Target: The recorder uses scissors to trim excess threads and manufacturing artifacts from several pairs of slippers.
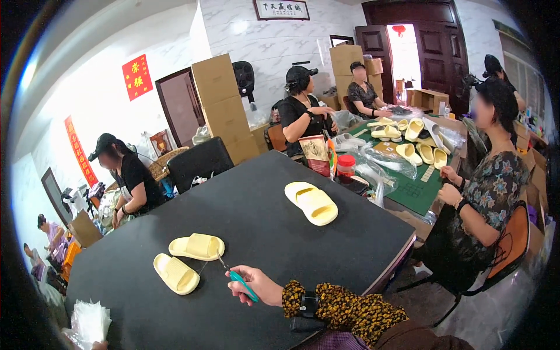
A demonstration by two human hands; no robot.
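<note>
My right hand (256, 284) is closed round the teal handles of a pair of scissors (243, 286). The blades point at a pale yellow slipper (204, 247) lying on the black table (256, 221). A second yellow slipper (177, 274) lies just nearer, and a thin thread seems to run between the two. At the lower left edge, my left hand (100, 346) shows only in small part, closed on a bunch of clear plastic bags (90, 321). Farther off on the table rests another pair of yellow slippers (312, 203), one overlapping the other.
A green-topped table (417, 195) beyond holds several slippers and plastic wrap. A red-lidded jar (346, 166) and a pouch (315, 155) stand by the far table edge. One person (487, 186) sits at the right; others work around. A black chair (201, 163) stands behind the table.
</note>
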